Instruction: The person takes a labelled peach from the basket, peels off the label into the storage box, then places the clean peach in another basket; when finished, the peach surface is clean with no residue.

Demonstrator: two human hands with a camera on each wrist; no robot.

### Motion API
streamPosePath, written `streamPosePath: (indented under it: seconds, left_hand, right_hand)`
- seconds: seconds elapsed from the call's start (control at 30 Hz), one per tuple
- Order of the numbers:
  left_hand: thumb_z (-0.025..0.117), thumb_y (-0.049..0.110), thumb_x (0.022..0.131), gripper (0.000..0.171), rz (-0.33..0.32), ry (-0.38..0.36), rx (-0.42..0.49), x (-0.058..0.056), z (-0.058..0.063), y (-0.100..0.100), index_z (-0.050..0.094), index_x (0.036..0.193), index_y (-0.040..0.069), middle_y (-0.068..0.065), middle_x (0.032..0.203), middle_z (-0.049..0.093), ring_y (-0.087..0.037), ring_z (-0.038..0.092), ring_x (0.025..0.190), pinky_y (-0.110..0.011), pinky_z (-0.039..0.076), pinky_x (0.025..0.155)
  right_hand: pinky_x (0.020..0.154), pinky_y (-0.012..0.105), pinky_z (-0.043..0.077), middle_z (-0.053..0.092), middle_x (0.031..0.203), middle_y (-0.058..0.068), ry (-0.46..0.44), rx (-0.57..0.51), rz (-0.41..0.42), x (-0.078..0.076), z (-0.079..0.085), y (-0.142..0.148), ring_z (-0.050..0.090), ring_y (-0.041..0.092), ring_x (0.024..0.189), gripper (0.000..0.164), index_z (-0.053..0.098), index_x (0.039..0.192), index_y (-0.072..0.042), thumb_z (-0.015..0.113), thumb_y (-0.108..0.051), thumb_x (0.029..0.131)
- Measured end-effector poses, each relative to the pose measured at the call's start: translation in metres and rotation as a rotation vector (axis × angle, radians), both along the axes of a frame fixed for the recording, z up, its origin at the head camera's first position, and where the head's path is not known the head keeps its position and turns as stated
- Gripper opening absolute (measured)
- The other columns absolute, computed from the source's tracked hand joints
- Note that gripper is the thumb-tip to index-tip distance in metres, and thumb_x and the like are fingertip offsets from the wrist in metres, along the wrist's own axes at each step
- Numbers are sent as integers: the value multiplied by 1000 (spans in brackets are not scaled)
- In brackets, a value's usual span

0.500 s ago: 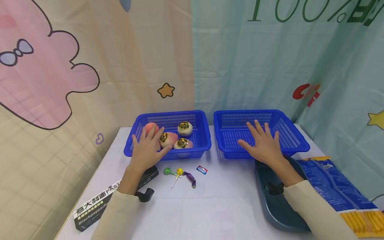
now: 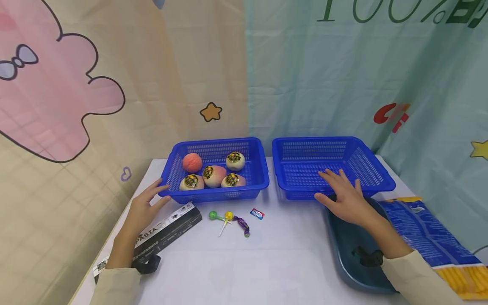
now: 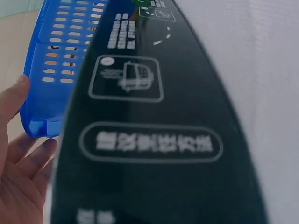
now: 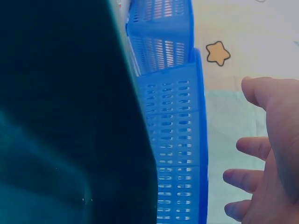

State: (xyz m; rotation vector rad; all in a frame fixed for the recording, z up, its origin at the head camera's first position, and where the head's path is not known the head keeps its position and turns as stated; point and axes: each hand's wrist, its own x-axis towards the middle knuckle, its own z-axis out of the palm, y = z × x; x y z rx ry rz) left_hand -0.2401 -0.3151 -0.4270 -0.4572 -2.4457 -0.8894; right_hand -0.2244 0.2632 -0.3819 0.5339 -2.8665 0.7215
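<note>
From my remote seat I see the left grip (image 2: pixel 142 212) at the near-left corner of a blue perforated plastic basket (image 2: pixel 228 195); I can't tell whether it touches. This basket sits upright, holding four cream-and-pink, black-labelled peach-like fruits (image 2: pixel 214 176) and, at its back left, a textured coral-pink ball (image 2: pixel 192 162). Just right of it stands a matching upright basket (image 2: pixel 299 171), near the right grip (image 2: pixel 346 201).
</note>
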Motion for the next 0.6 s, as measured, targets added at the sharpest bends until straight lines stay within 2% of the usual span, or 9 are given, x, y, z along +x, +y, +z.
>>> streamPosePath:
  seconds: [0.07,0.13,0.37,0.6]
  left_hand:
    - [77,1,89,34,-3,12,56,0,-3,-1,70,122,-2,-25,143,53,-49,50,128,-17,41,102]
    - [76,2,90,32,-4,8,103,0,-4,-2,70,121,-2,-23,144,53,-49,50,129,-6,33,96]
    - [76,1,90,20,14,-6,196,0,-8,-3,70,109,-2,-22,141,56,-45,52,126,-8,37,96]
    - [76,5,91,22,32,-20,214,0,-11,-5,70,112,0,-16,142,57,-40,56,124,-14,42,96]
  right_hand:
    - [103,77,-16,23,161,27,-12,-6,11,0,-2,-1,1,52,148,73,32,158,-9,58,-48,101]
    - [103,77,-15,23,161,27,-17,-10,9,0,-4,-1,2,52,148,73,32,158,-9,59,-47,101]
    - [103,77,-15,21,162,28,-29,-30,7,-2,-5,0,2,52,148,75,30,159,-8,58,-47,101]
    - [103,80,-10,22,161,30,-42,-53,12,-8,-4,-1,5,54,147,74,30,158,-5,58,-45,102]
